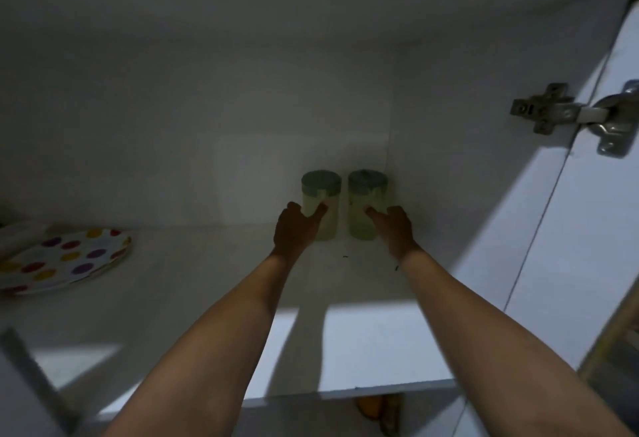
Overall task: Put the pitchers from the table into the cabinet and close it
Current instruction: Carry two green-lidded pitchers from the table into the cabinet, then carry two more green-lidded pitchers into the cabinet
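Pitchers stood side by side at the back right of the cabinet shelf [207, 281], upright, pale green with darker green lids, nearly touching each other. The left pitcher [321, 208] had the left hand [295, 229] against its front and left side, fingers laid on the body; whether that grip was closed round it or only resting could not be told. The right pitcher [364, 208] stood close to the cabinet's right wall, and the right hand [394, 227] met its front right side with a finger pressed to the body; how firm that grip was could not be told either. Both bare forearms reached in from the near edge of the shelf. At the far left of the same shelf lay a polka-dot plate [69, 256], well apart from the pitchers. The cabinet door [587, 229] hung open on the right, its metal hinge [570, 115] showing.
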